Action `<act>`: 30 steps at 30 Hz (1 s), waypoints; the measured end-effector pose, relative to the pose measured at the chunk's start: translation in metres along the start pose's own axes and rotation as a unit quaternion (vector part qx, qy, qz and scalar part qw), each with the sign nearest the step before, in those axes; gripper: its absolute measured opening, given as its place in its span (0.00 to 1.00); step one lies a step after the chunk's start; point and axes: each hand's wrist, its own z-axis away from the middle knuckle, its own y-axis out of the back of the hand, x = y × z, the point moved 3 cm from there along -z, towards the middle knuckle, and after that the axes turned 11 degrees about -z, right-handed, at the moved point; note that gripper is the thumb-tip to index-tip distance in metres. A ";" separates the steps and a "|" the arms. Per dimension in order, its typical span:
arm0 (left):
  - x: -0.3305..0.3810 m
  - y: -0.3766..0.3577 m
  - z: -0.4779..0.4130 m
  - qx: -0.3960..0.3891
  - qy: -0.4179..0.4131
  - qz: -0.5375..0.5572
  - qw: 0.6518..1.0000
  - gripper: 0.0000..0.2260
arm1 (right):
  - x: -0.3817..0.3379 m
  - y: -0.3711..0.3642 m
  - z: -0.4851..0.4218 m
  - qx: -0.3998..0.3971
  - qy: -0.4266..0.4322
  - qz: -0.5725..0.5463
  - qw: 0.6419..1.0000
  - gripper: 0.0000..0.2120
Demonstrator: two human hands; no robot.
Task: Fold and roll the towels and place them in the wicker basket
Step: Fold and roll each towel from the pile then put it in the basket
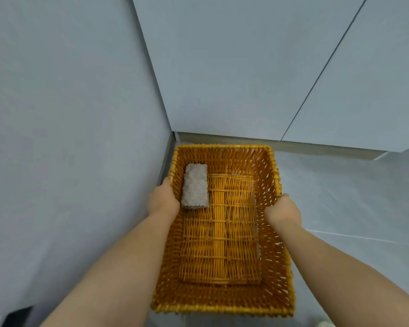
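So the biggest thing here is the pale grey-blue wall panels [69, 114] meeting in a corner, with a pale glossy floor [352, 197] below and a thin metal-looking skirting strip [293, 145] along the back.

Tucked into that corner is the rectangular orange-yellow wicker basket [222, 309]. Its far-left corner is almost against the left wall and its far rim is just short of the skirting. That leaves basically no room to shift it left or forward. The open space is all to the right and back toward the person.

Both hands are well apart and clamped on the long sides about halfway down. The left hand [162, 200] is on the left rim and the right hand [283, 212] is curled over the right rim. My guess is that even grip is there to keep it level while carrying or nudging it. I honestly can't tell if it's on the floor or lifted a bit.

The smallest thing is one small grey-white rolled towel [195, 186]. It lies lengthwise along the left inner wall at the far end, right next to the left hand. Snugged to the side like that, the rest of the basket's bottom is free for more rolls, so I'd say the job's barely started.
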 end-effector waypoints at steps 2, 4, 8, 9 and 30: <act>-0.003 -0.009 -0.005 0.008 0.000 -0.011 1.000 0.09 | 0.006 -0.015 -0.006 0.002 -0.001 -0.005 1.000 0.14; -0.007 -0.013 -0.010 0.021 0.001 -0.029 0.999 0.10 | 0.006 -0.025 -0.009 0.005 -0.003 -0.012 1.000 0.14; -0.013 -0.016 -0.010 0.037 0.002 -0.070 0.997 0.11 | 0.002 -0.030 -0.008 -0.004 -0.002 -0.003 1.000 0.15; -0.014 -0.016 -0.010 0.039 0.003 -0.078 0.996 0.11 | 0.001 -0.029 -0.007 -0.003 -0.002 0.003 1.000 0.16; -0.021 0.003 -0.006 -0.031 -0.007 -0.130 0.991 0.21 | -0.017 -0.039 0.017 -0.013 0.001 0.038 0.999 0.24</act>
